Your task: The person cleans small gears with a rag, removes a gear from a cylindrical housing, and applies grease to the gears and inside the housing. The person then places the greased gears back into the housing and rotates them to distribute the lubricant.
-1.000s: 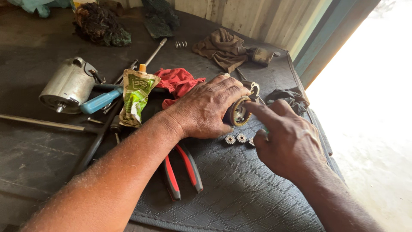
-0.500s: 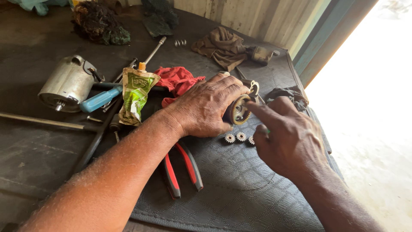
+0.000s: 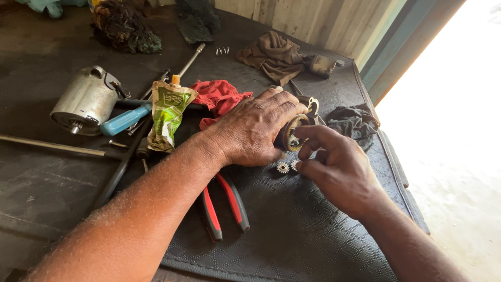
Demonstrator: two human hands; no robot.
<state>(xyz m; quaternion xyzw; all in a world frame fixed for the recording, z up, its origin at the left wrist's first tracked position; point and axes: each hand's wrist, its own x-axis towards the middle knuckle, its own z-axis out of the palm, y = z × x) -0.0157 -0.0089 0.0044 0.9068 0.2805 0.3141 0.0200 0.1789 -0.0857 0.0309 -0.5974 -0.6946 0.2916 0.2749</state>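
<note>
A crumpled green-and-white squeeze pouch [image 3: 168, 115] with an orange nozzle lies left on the dark bench [image 3: 47, 183]. The left hand [image 3: 255, 130] clamps a round brass-toothed gear housing [image 3: 293, 132]; the right hand [image 3: 339, 169], fingers curled, touches its rim above small loose gears [image 3: 283, 167].

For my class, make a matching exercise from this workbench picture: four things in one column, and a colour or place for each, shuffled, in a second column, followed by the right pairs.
Things:
1. pliers
2. motor housing
3. green pouch
4. small gears

Descriptions:
A. silver, at the left of the bench
B. red handles, under the left forearm
C. on the mat between the two hands
D. leaning beside the red rag

Pairs: 1-B, 2-A, 3-D, 4-C
</note>
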